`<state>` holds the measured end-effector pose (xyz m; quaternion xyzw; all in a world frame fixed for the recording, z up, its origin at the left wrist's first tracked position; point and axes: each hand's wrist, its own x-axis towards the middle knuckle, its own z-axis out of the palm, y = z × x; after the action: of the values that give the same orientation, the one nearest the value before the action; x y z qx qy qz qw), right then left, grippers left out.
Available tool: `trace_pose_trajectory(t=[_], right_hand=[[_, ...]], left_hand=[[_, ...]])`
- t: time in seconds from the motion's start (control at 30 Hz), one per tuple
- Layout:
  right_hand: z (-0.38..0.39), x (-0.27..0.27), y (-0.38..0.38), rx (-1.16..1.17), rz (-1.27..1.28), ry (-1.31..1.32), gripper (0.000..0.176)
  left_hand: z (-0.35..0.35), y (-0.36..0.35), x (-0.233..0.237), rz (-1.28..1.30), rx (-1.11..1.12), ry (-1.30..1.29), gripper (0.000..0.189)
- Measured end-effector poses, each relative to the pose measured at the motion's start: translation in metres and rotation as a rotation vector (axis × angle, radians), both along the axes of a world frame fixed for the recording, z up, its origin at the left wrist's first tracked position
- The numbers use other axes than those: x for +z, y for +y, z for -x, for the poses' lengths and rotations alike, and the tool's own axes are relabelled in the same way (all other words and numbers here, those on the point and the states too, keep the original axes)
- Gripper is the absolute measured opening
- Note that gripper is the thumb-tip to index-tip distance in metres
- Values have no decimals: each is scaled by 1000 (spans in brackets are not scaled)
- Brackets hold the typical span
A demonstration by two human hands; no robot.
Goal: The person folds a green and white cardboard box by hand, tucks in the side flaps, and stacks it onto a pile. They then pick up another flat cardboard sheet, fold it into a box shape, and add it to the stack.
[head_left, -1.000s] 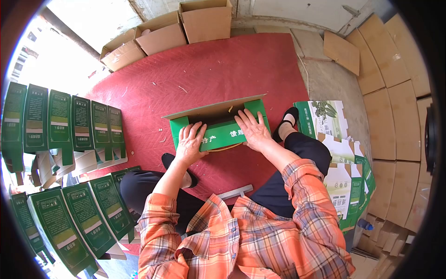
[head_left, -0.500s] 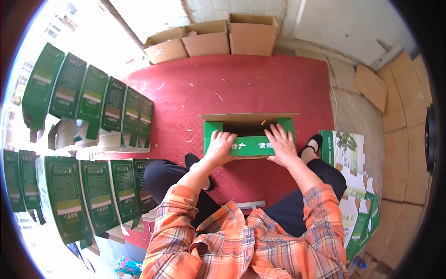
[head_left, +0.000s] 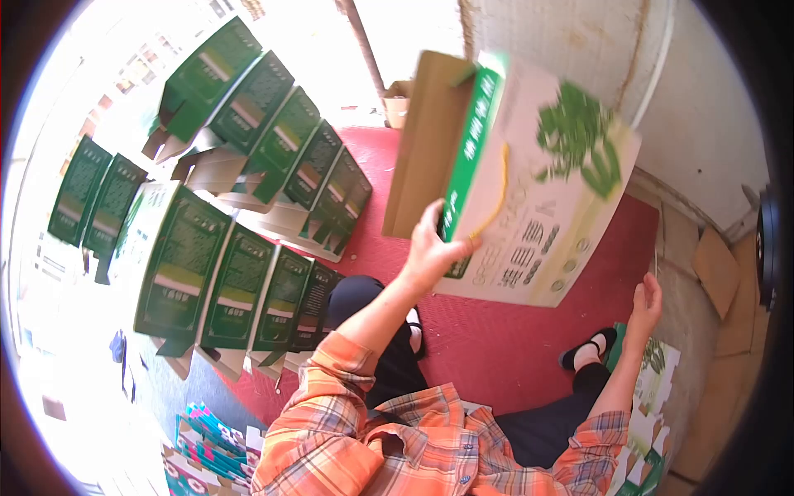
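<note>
"How does the grip look from where you stand?"

"The fingers of the left hand (head_left: 430, 254) bend around the lower green edge of the carton (head_left: 533, 198), and the thumb lies near the low end of the yellow cord (head_left: 504, 178). Whether it pinches the cord too, I can't tell."

"And the right hand (head_left: 644, 310)?"

"Nothing in it that I can see. Its fingers point up, loosely bent and close together, well apart from the carton."

"So one hand bears it all. Where is it, exactly?"

"Up in the air, tilted, over the red mat (head_left: 513, 343), its brown flap (head_left: 426, 140) standing open on the left side."

"I'd want the grip firm on the board, then, not on the cord alone, or it could swing."

"Agreed, but not so hard that the edge creases. With the weight out past the fingers, a steady wrist matters most."

"And that flap?"

"I'd mind it near the standing cartons (head_left: 184, 264); it could catch one. The flat printed cardboard (head_left: 653, 372) lies on the other side, near the right hand."
</note>
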<state>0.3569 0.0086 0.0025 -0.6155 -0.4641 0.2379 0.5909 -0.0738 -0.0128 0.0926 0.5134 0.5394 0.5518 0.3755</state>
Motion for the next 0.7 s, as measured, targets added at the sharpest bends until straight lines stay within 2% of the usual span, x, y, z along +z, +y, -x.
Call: trace_pose_trajectory(t=[0.03, 0.1, 0.13, 0.23, 0.3, 0.33, 0.37, 0.4, 0.47, 0.5, 0.53, 0.57, 0.63, 0.7], right_hand=[[4, 0, 1, 21, -9, 8, 34], [11, 2, -1, 77, 134, -168, 34], [10, -5, 1, 125, 122, -197, 32], [23, -2, 1, 143, 82, -256, 30], [24, -5, 2, 172, 96, -268, 30], [24, -7, 3, 193, 120, -288, 30], [25, -9, 6, 205, 115, -282, 30], [25, -11, 7, 220, 127, -276, 30], [28, -13, 4, 241, 142, -269, 29], [30, -12, 2, 253, 154, -275, 29], [31, -10, 2, 264, 163, -281, 29], [33, -9, 1, 267, 161, -278, 29], [38, -6, -1, 279, 208, -291, 29], [35, -13, 2, 304, 212, -309, 29]], left_hand=[[10, -3, 24, -47, -9, -107, 87], [27, -18, 86, -137, 71, -143, 82], [36, -28, 117, -197, 140, -141, 88], [78, -55, 191, -322, 291, -135, 83], [119, -76, 237, -388, 255, -104, 65], [123, -95, 261, -391, 305, -139, 54], [145, -111, 283, -382, 476, -116, 50], [160, -134, 303, -395, 487, -83, 49], [197, -172, 335, -510, 667, 17, 50], [214, -193, 348, -526, 701, -26, 52], [209, -211, 357, -524, 808, 19, 53], [242, -238, 369, -466, 744, -15, 53], [274, -278, 376, -439, 771, 63, 52], [317, -318, 375, -341, 660, -6, 53]])
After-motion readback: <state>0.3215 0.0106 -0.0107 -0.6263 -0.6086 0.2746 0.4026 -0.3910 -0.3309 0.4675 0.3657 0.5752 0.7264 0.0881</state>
